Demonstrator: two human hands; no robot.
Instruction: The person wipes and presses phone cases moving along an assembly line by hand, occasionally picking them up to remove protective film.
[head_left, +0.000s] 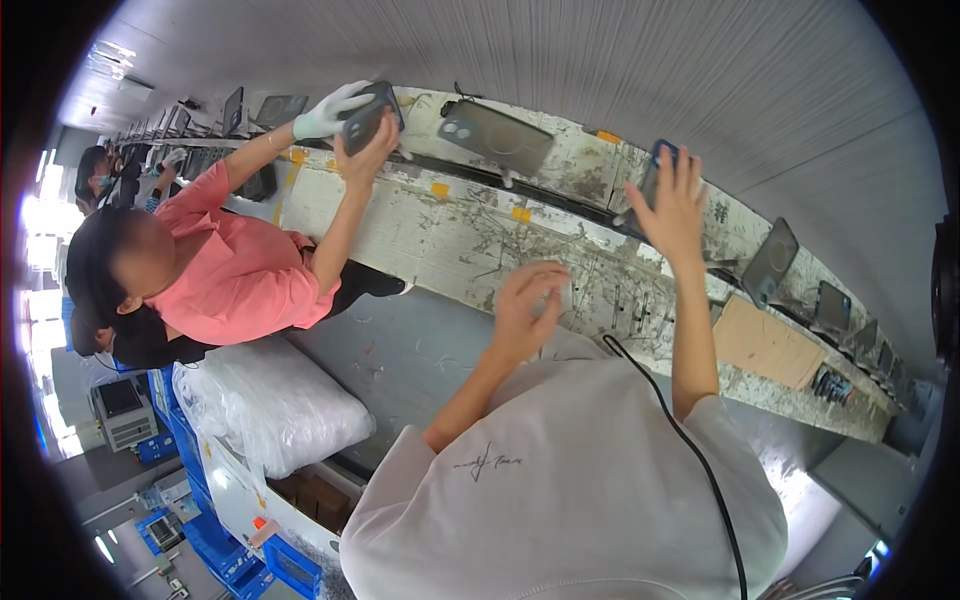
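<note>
My right hand (672, 210) reaches over the line with its fingers stretched and its thumb apart. It lies against a dark phone case (653, 172) that stands tilted on the line; the hand covers part of the case. In front of my chest is my left hand (525, 310), its fingers curled together. Something small and pale shows at its fingertips, too unclear to name. Farther left, a grey translucent phone case (510, 140) with a ring on its back leans on a holder. Another such case (771, 262) stands to the right of my right hand.
A worn pale bench (460, 235) runs along the line, with a brown board (768, 342) at right. To my left a co-worker in a pink shirt (245, 275) holds a dark phone case (372, 118), one hand gloved. A plastic-wrapped bundle (275, 400) lies behind.
</note>
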